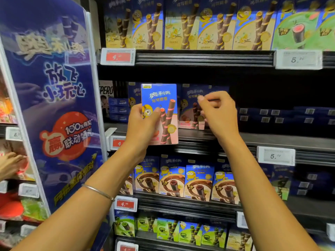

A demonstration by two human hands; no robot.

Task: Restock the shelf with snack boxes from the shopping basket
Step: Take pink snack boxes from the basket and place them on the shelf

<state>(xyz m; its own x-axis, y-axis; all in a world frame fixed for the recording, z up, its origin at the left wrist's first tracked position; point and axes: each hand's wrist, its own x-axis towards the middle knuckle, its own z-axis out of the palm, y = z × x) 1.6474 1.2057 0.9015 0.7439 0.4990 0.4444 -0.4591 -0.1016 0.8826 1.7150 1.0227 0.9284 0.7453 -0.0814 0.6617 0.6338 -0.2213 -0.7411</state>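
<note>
1. While the left hand (pixel 140 122) grips it at the lower left, thumb across the front, the snack box (pixel 161 105) is upright in the air. It's in front of the middle shelf (pixel 272 140), with its bottom edge dipping just below the shelf's front lip.
2. The right hand (pixel 219 113) is up beside it, fingers curled in, thumb and forefinger close together. It's right in front of a matching box (pixel 190 104) standing on that shelf. Honestly can't tell if it's pinching that box or just hanging there.
3. Open room: right of the standing box the shelf goes dark. Flat dark-blue boxes (pixel 282 116) are stacked low, barcode ends out, so there's lots of headroom above them, up to the underside of the shelf above.
4. Edges: the rail above carries a red price tag (pixel 118 56) and a white price tag (pixel 298 59). Another white tag (pixel 275 156) sits on the middle rail, right of the right forearm.
5. Above there's a tight row of yellow boxes (pixel 181 24). One level down are brown-front boxes (pixel 197 182), and below those, green boxes (pixel 181 230).
6. On the left a big blue promo panel (pixel 50 105) juts out toward the camera, so that side is walled in next to the left arm. There's a thin bracelet (pixel 98 192) on that wrist.
</note>
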